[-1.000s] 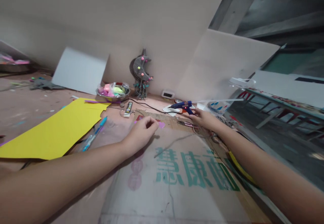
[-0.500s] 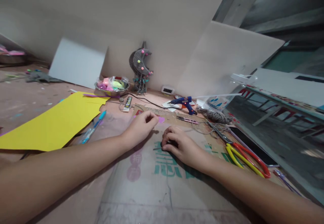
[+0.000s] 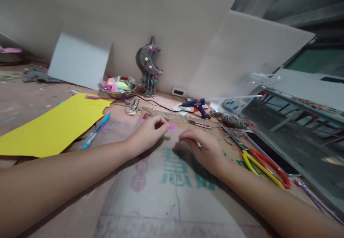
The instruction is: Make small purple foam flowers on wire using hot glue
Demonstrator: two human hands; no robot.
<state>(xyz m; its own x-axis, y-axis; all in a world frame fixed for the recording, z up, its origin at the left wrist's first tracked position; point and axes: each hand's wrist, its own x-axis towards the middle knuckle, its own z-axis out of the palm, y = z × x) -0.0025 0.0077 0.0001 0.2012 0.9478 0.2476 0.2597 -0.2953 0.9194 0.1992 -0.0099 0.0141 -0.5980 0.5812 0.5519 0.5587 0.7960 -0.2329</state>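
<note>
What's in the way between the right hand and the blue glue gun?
One thing: a slim pink-and-dark tool lies between the right hand and the blue glue gun, near the cardboard's far edge. It looks low enough to reach over; nothing taller visibly blocks that gap.

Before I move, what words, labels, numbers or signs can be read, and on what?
"特产": purple circles on the cardboard.
Probably "慧": large green print, same cardboard.
Next green characters: partly hidden by the right hand, unreadable.
Glue gun label, white device screen: too small.
</note>
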